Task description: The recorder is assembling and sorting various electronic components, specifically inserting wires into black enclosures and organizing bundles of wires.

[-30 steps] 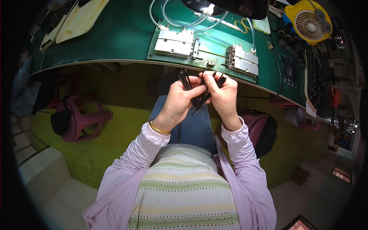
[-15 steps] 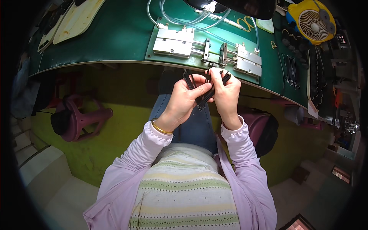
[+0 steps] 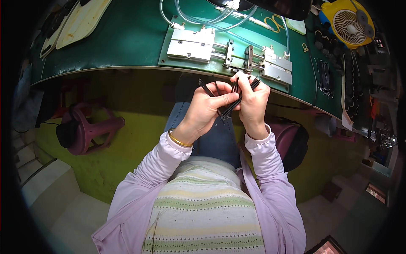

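Black strips (image 3: 229, 109): loose crossed bunch, split between both hands, just off the worktable's (image 3: 122, 51) front edge, roughly below mid-fixture. Changed in the last second: left block (image 3: 229, 53) and right block (image 3: 248, 58) have run out on their rods toward each other, gap now narrow. Reads as the fixture cycling while the strips get sorted; can't tell if a strip sits between the blocks. Left hand (image 3: 203, 109) closed round part of the bunch, ends sticking out past the fingers; right hand (image 3: 254, 104) pinching the rest, fingertips near the gap, contact unclear. Outward: base plate (image 3: 165, 58) along the front edge, yellow fan (image 3: 351, 26) toward the far right corner, cream tray (image 3: 84, 24) far left.
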A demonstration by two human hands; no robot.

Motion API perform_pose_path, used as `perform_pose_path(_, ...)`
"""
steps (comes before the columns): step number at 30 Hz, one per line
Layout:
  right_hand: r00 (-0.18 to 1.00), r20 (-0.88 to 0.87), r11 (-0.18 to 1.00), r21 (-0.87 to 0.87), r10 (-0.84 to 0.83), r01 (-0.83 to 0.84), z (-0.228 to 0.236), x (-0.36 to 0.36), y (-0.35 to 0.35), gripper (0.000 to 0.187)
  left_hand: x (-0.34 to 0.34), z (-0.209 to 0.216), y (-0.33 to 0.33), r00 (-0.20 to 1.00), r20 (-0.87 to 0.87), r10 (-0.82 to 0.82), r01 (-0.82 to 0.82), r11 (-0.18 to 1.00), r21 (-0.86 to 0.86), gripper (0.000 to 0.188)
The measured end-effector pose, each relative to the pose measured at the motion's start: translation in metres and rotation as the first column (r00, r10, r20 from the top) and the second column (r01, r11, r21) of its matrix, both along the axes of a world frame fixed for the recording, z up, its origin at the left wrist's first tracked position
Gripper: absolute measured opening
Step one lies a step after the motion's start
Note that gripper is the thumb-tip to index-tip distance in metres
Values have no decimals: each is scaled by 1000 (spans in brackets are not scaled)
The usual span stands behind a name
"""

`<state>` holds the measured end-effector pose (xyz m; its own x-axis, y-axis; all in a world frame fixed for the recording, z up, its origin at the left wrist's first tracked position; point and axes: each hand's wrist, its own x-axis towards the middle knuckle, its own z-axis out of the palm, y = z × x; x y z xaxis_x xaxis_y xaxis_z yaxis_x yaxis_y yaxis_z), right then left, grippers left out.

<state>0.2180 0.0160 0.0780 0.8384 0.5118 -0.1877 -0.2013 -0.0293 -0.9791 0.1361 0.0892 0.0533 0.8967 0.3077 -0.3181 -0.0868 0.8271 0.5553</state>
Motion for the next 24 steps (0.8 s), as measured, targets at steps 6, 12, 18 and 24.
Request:
perform_pose_path(6,998,65,1000,-4,-7,7,-1,0,-1,17,1,4,-2,1000,0,13,-13,1000,-17,8)
perform_pose_path(12,999,45,1000,10,-20,20,-5,0,0,18,1,3,-3,1000,-3,-10,10,1000,-17,10)
perform_pose_path(18,993,101,998,47,-57,53,-8,-1,1,21,2,2,-3,1000,-3,0,0,999,-37,10)
perform_pose_path(24,988,151,999,45,-22,15,-8,-3,-1,21,1,-3,-2,1000,19,-3,4,999,-38,9)
